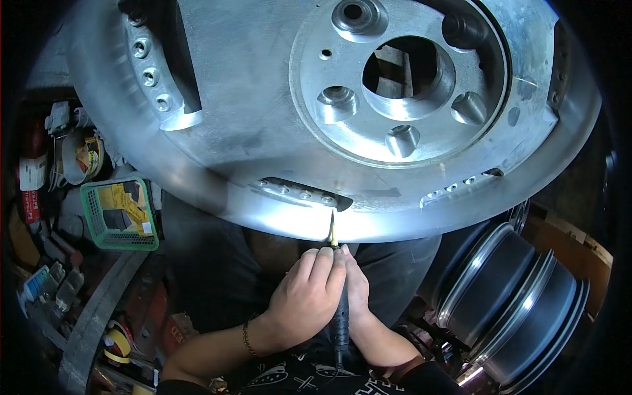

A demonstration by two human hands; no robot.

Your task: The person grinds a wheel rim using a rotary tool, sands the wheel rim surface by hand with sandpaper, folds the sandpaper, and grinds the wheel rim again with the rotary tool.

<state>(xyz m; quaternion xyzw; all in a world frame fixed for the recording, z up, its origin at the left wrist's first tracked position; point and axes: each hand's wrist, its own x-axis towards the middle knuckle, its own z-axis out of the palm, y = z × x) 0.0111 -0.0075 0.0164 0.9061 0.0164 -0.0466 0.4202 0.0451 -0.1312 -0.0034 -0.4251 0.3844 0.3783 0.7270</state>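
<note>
A large bare-metal wheel [243,112] fills the upper view, its centre bore and bolt holes facing up. Both hands are closed around a slim black corded rotary tool [341,322], held nearly upright in the view. My left hand [306,286] wraps it from the left, covering much of the grip. From the right, my right hand [356,283] presses against it, its fingers partly hidden. The tool's thin yellowish tip [333,230] points at the wheel's near rim, by the end of a slot [299,191] with several small holes. Whether the tip touches metal I cannot tell.
At left, a green plastic basket [87,217] holds yellow and dark sheets. Tape rolls [118,343] and assorted tools lie below it. Several finished wheel rims [500,283] lean at lower right, beside a brown wooden or cardboard piece [559,230]. My legs are under the wheel.
</note>
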